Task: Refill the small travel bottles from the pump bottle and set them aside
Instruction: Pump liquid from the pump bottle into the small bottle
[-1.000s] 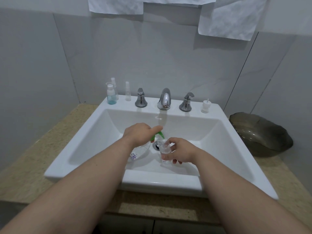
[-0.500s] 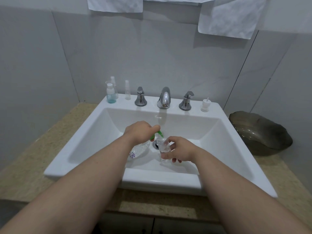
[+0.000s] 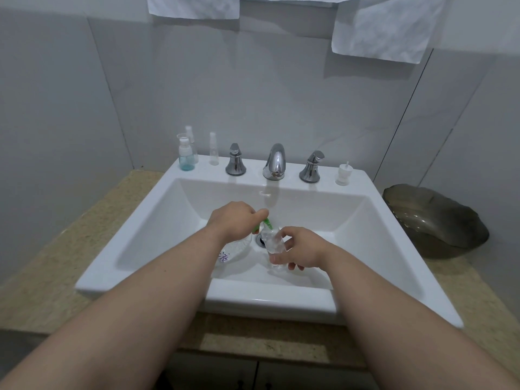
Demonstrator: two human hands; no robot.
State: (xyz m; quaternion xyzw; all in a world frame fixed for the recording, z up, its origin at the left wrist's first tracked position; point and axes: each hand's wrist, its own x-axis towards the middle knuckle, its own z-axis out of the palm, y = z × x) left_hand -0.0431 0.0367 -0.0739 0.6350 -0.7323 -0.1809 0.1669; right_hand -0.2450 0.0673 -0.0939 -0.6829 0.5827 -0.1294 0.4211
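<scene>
Home bathrm: white sink (image 3: 180,209) w/ chrome faucet (image 3: 274,161), tiled wall (image 3: 281,94).

Grey tiled walls (image 3: 281,94), two white cloths (image 3: 194,7) hung high. White sink (image 3: 270,302) set in speckled beige surface (image 3: 42,277). Chrome tap (image 3: 274,161). Dark bowl (image 3: 433,220) at right. Cabinet doors (image 3: 281,375) below.

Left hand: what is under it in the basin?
Under the left hand is a pump bottle with purple print. Its green spout pokes out toward the small bottle in the right hand. The hand covers the pump head.
</scene>
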